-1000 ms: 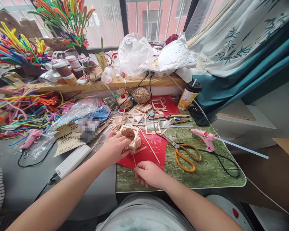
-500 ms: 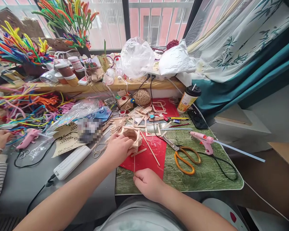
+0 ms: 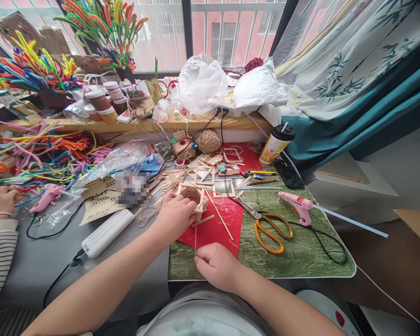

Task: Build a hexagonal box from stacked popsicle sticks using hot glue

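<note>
Paper (image 3: 98, 199) at left reads "COATED ABRASIVE". My left grip (image 3: 177, 214) clasps box (image 3: 201, 205) by its near-left side; right grip (image 3: 215, 266) pinches cord (image 3: 195, 239), nearer me.

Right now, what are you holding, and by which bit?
The left hand holds the craft-stick box by its near left side; the right hand pinches the twine by its nearer stretch.

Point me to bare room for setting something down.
Free: green woodgrain mat between the orange-handled scissors and its front edge; gray table cover between left forearm and mat. Crowded: behind the craft-stick container, with stick frames, and far left, with pipe cleaners.
</note>
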Available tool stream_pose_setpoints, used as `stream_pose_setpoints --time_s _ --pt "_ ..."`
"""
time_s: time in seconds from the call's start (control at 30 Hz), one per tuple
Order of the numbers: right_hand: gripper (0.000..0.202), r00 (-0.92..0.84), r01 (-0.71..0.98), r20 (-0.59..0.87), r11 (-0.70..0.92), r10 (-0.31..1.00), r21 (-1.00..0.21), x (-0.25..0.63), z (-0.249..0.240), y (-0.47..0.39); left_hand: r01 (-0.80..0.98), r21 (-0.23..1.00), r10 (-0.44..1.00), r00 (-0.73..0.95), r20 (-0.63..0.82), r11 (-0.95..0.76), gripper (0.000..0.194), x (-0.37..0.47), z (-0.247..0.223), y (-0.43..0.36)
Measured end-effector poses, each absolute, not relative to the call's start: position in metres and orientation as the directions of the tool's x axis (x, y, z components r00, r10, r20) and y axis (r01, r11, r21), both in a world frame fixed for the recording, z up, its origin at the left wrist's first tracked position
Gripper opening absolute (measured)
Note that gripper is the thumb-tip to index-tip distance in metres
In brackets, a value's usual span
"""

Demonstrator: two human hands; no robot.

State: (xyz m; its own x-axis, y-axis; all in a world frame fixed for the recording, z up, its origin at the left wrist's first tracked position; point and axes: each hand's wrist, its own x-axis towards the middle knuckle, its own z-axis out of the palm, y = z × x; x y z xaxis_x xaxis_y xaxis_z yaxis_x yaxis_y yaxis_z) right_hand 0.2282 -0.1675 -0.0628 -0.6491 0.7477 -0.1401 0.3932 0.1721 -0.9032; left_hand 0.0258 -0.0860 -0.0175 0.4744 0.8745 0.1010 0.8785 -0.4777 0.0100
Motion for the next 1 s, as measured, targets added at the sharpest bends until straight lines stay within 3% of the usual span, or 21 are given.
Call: stream_pose_setpoints --time_s 0.27,0.37,0.5,0.57,0.6,0.63,0.73,0.8,0.93,1.0 --pt "0.036 -0.551 0.532 -0.255 0.099 0.795 -0.841 0.234 -0.066 -0.161 0.808 0.084 0.812 0.577 0.085 -0.583 0.023 0.009 -0.008 -0.083" --pt "0.04 -0.543 0.548 -0.28 0.081 0.791 -0.832 0.239 -0.06 -0.158 0.786 0.097 0.79 0.596 0.145 -0.611 0.017 0.002 -0.004 -0.084" --pt "0.041 -0.504 0.54 -0.222 0.104 0.835 -0.835 0.256 -0.057 -0.141 0.809 0.125 0.791 0.511 0.336 -0.575 0.062 -0.015 -0.012 -0.098" --pt "0.021 -0.417 0.486 -0.117 0.113 0.901 -0.867 0.264 -0.062 -0.128 0.84 0.198 0.815 0.388 0.43 -0.504 0.075 -0.027 -0.026 -0.109" --pt "0.02 -0.359 0.473 -0.064 0.122 0.931 -0.873 0.266 -0.066 -0.12 0.849 0.255 0.827 0.309 0.47 -0.462 0.077 -0.032 -0.035 -0.116" --pt "0.034 -0.315 0.467 -0.024 0.133 0.949 -0.874 0.267 -0.07 -0.112 0.851 0.312 0.837 0.234 0.494 -0.422 0.078 -0.037 -0.045 -0.121" --pt "0.064 -0.309 0.499 0.023 0.182 0.951 -0.847 0.26 -0.084 -0.092 0.849 0.391 0.879 0.161 0.449 -0.355 0.091 -0.043 -0.071 -0.131" --pt "0.067 -0.338 0.528 0.043 0.227 0.94 -0.818 0.25 -0.091 -0.083 0.837 0.429 0.899 0.155 0.41 -0.34 0.107 -0.042 -0.081 -0.13" --pt "0.04 -0.365 0.536 0.09 0.289 0.926 -0.793 0.236 -0.098 -0.078 0.705 0.672 0.971 0.11 0.211 -0.226 0.117 -0.038 -0.083 -0.122" --pt "0.026 -0.36 0.532 0.113 0.303 0.926 -0.79 0.233 -0.1 -0.079 0.676 0.727 0.993 0.087 0.083 -0.12 0.117 -0.037 -0.081 -0.119"
